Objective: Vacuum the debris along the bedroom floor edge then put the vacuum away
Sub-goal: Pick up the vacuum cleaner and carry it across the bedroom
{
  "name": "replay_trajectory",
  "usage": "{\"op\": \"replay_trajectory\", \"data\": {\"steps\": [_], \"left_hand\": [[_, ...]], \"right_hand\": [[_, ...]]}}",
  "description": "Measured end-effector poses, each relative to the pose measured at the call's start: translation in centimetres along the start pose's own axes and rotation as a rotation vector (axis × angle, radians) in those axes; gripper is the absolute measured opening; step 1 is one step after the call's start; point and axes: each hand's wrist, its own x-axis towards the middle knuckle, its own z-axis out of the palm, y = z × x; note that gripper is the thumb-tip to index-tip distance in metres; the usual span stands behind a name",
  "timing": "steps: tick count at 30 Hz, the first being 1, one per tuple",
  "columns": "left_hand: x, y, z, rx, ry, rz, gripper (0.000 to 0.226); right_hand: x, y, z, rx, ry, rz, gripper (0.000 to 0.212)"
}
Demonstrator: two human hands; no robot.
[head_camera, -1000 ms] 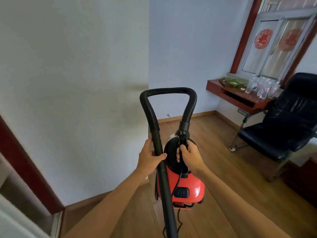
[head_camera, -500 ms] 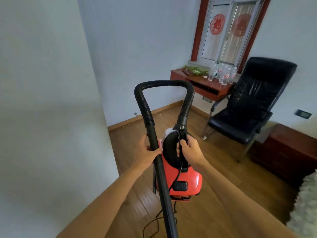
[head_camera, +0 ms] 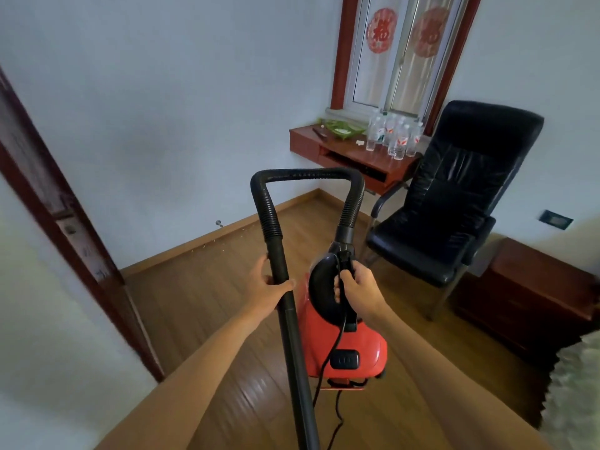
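— Left hand (head_camera: 272, 289) is wrapped round the wand (head_camera: 285, 306), right hand (head_camera: 358, 289) is closed on the vacuum (head_camera: 349, 349) handle, lifted off the floor.

— Debris (head_camera: 224, 243) lies along the far floor edge. That cord (head_camera: 328, 414) dangles loose; it could snag feet.

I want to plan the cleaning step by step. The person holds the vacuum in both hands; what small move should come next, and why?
Probably walk forward toward the baseboard. Pale debris lies along that floor edge, ahead. The left hand grips the black wand and the right hand holds the red vacuum by its handle, so both are carried, not yet at the crumbs.
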Motion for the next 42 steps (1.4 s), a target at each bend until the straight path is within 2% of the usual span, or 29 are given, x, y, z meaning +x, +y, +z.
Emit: {"op": "replay_trajectory", "data": {"steps": [13, 20, 26, 30, 36, 42], "left_hand": [[16.3, 2.1, 11.7, 0.021, 0.034, -0.065, 0.084], [26.6, 0.0, 17.0, -0.008, 0.040, -0.091, 0.083], [33.9, -1.7, 21.0, -0.016, 0.093, -0.129, 0.074], [38.0, -3.5, 22.7, 0.022, 0.132, -0.161, 0.065], [43.2, -8.0, 25.7, 0.082, 0.194, -0.246, 0.080], [47.2, -13.7, 28.8, 0.053, 0.303, -0.364, 0.084]], "right_hand": [[17.9, 2.8, -12.2, -0.121, -0.047, -0.003, 0.014], [27.6, 6.1, -16.0, -0.170, -0.075, 0.055, 0.014], [35.3, 9.7, -18.7, -0.208, -0.123, 0.116, 0.012], [40.0, 12.5, -19.7, -0.236, -0.160, 0.149, 0.011], [46.4, 17.3, -20.6, -0.264, -0.259, 0.205, 0.012], [52.2, 23.8, -19.7, -0.271, -0.392, 0.269, 0.015]]}}
